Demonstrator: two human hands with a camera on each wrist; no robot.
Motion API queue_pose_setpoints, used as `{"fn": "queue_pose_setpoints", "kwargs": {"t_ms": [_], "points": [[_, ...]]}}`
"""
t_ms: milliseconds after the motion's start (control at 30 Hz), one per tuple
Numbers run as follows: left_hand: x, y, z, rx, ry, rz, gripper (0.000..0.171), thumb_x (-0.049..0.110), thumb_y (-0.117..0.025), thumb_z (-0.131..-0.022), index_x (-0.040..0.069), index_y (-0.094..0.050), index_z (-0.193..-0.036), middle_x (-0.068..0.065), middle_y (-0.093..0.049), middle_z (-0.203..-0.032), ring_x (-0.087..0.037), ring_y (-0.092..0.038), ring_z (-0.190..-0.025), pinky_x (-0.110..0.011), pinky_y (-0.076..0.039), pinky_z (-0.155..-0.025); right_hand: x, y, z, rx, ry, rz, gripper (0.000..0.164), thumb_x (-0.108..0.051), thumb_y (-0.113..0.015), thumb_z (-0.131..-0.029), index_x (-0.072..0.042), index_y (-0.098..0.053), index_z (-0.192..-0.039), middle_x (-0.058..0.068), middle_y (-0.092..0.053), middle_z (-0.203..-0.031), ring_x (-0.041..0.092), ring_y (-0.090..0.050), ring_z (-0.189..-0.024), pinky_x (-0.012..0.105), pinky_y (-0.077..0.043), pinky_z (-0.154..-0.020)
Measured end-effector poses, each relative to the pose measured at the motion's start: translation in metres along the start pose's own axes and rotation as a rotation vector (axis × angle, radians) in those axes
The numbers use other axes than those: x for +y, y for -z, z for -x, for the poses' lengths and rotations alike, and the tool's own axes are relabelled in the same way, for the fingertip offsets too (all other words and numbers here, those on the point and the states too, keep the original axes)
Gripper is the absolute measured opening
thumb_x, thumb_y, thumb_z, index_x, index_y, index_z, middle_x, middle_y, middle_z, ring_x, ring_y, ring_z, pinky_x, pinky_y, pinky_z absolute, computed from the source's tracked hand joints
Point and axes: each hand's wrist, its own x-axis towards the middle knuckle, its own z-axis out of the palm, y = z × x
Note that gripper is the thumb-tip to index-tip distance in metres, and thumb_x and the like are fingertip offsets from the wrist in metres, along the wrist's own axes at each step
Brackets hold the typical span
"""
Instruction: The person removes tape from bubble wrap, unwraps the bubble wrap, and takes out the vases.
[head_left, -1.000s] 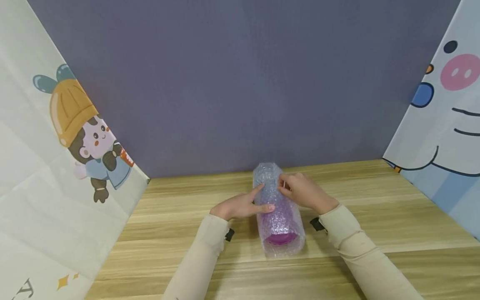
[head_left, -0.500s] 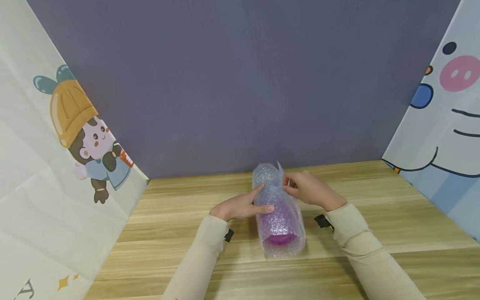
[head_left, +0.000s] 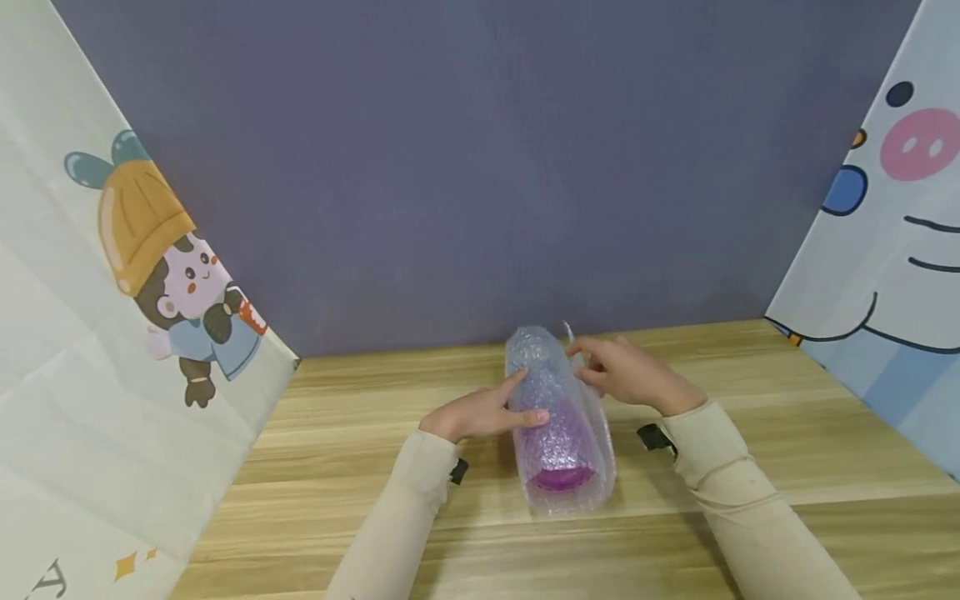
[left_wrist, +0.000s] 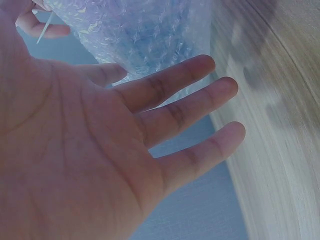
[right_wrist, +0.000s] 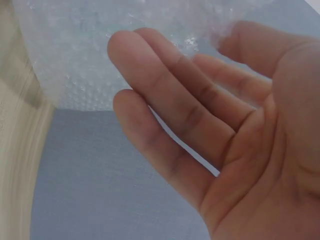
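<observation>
A purple, round-ended object [head_left: 562, 479] lies rolled inside clear bubble wrap [head_left: 536, 367]; its exact kind is hidden by the wrap. My left hand [head_left: 483, 412] rests on the left side of the roll, thumb and forefinger spread over its top. In the left wrist view its other fingers [left_wrist: 182, 112] stretch out straight beside the bubble wrap. At the roll's right side, my right hand [head_left: 633, 375] pinches the wrap's free edge between thumb and forefinger, holding it lifted off the roll. The right wrist view shows the remaining fingers [right_wrist: 165, 85] slightly bent against the sheet.
The roll lies on a wood-grain table [head_left: 337, 483], its far end close to a grey-blue back panel [head_left: 480, 167]. White side panels with cartoon prints, a child in a yellow hat [head_left: 146, 221] and a pig snout [head_left: 922, 146], flank the table.
My right hand has moved to the right, drawing the bubble wrap's edge away from the roll so a flap now stands up. The left hand has stayed in place.
</observation>
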Motion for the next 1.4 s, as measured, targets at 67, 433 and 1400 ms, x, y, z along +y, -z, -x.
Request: {"fn": "queue_pose_setpoints", "kwargs": {"t_ms": [67,433,1400], "points": [[0.0,0.0,0.0,0.0,0.003,-0.003,0.107,0.082,-0.055,-0.084,0.037,-0.003,-0.165,-0.016,-0.028,-0.168,-0.04,-0.037,-0.15,-0.059,-0.034,-0.122,0.0,-0.001,0.0,-0.012,-0.007,-0.003,0.031,-0.011,-0.06,-0.102,-0.001,-0.062,-0.131,-0.002,-0.069,-0.071,0.007,-0.063,-0.059,0.025,-0.053,-0.051],[-0.001,0.0,-0.001,-0.002,0.005,-0.024,0.106,0.083,-0.054,-0.084,0.037,-0.002,-0.165,-0.013,-0.024,-0.17,-0.038,-0.033,-0.153,-0.058,-0.031,-0.124,0.004,0.001,0.002,0.0,-0.009,-0.039,0.029,-0.028,-0.055,-0.107,-0.005,-0.071,-0.114,-0.002,-0.068,-0.073,0.019,-0.066,-0.064,0.026,-0.054,-0.055],[0.001,-0.003,-0.001,-0.001,-0.007,-0.033,0.107,0.084,-0.053,-0.084,0.037,0.0,-0.164,-0.01,-0.02,-0.171,-0.038,-0.03,-0.154,-0.057,-0.028,-0.126,0.017,0.009,0.009,-0.039,-0.094,0.089,0.019,-0.011,-0.06,-0.099,-0.011,-0.068,-0.083,-0.006,-0.061,-0.059,0.009,-0.056,-0.054,0.028,-0.046,-0.06]]}}
